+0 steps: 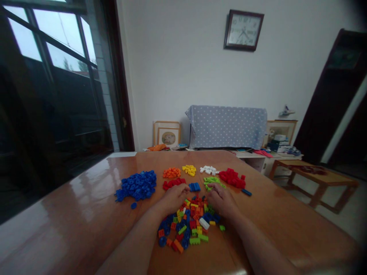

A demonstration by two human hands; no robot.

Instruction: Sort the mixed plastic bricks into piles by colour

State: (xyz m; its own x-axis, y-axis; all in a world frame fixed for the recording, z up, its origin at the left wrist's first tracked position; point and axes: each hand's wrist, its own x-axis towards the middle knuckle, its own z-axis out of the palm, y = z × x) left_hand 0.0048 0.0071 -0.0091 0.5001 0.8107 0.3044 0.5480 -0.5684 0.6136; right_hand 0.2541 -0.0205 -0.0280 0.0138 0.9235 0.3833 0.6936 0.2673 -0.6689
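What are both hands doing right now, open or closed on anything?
Left hand: fingers curled by the mixed brick pile; holding anything, can't tell.
Right hand: fingers bent near the lime-green bricks; grip can't be told.

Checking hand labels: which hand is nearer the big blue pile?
Left. The left hand is just right of the big blue pile, apart from it; the right hand is farther right, by the lime-green pile.

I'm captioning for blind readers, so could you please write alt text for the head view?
A person's left hand and right hand are at the far edge of a mixed brick pile on a table. Past the bricks lie single-color piles: blue, orange, yellow, white, green, red; a clock hangs on the wall.
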